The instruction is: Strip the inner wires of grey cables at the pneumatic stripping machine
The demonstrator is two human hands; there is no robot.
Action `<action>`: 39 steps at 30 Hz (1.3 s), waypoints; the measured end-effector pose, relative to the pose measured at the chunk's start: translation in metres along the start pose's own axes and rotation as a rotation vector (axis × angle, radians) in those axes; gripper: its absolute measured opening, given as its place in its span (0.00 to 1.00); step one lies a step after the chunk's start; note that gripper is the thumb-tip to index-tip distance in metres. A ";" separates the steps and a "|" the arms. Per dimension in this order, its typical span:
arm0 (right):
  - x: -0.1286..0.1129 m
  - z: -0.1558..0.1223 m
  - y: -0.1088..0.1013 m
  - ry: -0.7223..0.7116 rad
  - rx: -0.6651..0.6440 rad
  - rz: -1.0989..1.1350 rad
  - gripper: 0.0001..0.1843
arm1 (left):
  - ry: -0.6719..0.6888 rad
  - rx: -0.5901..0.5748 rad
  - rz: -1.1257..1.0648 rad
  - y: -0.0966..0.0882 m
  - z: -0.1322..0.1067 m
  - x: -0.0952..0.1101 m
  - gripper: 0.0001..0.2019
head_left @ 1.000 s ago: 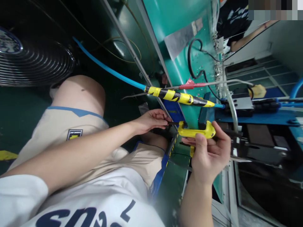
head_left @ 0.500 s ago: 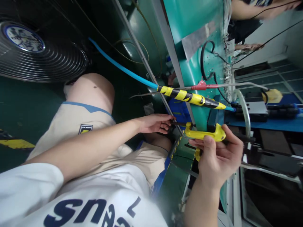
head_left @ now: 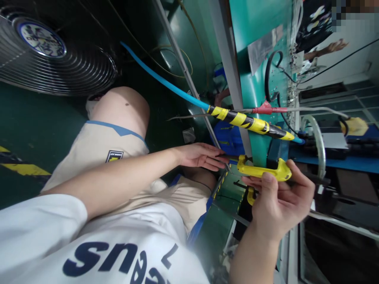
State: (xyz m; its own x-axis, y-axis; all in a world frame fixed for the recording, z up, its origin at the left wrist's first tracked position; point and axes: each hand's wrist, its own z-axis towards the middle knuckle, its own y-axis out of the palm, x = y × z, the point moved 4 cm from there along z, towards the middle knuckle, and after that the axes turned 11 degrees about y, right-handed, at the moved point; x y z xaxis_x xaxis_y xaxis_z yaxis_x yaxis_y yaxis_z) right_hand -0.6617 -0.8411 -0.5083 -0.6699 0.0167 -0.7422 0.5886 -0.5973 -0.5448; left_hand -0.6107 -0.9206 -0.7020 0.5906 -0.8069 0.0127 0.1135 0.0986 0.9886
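A yellow G-clamp (head_left: pixel 263 172) sits at the edge of the green table (head_left: pixel 251 138), its jaws around the edge and a black block (head_left: pixel 274 152). My right hand (head_left: pixel 280 201) is closed around the clamp's yellow frame, thumb on the near side and fingers behind it. On the other side, my left hand (head_left: pixel 201 156) reaches to the clamp's dark screw (head_left: pixel 232 157). Its fingers are stretched out and their tips touch the screw's end. Just above the clamp runs a blue hose (head_left: pixel 168 81) with a yellow-and-black taped section (head_left: pixel 251 123).
A large floor fan (head_left: pixel 53 55) stands at upper left. A grey cable with a red joint (head_left: pixel 266 108) crosses the table, near a curled black cable (head_left: pixel 268 75) and a metal plate (head_left: pixel 263 49). Another person's hand (head_left: pixel 337 46) shows at upper right. A blue bin (head_left: pixel 227 138) is below the table.
The view has shifted, so the clamp and both hands appear a little further right. My left fingers have straightened along the screw's end. The right hand keeps its hold.
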 end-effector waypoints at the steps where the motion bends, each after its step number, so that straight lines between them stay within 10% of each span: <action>1: 0.000 0.000 0.000 -0.007 0.007 -0.006 0.21 | 0.046 0.016 0.008 0.000 0.000 0.002 0.16; 5: 0.000 0.000 0.000 -0.026 0.020 -0.035 0.21 | 0.151 0.072 -0.004 0.001 0.000 0.008 0.14; 19: 0.006 0.000 0.002 0.088 -0.059 0.046 0.22 | -0.146 0.050 0.013 0.001 -0.008 0.000 0.12; 39: 0.018 0.001 0.011 0.216 -0.232 0.199 0.25 | 0.033 0.204 0.144 -0.013 -0.011 0.009 0.04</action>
State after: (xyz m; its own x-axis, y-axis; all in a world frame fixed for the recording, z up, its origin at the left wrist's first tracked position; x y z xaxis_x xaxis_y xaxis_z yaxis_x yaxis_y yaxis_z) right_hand -0.6678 -0.8486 -0.5274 -0.4359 0.1027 -0.8941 0.8011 -0.4085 -0.4375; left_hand -0.5977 -0.9227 -0.7165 0.6148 -0.7735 0.1538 -0.1352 0.0887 0.9868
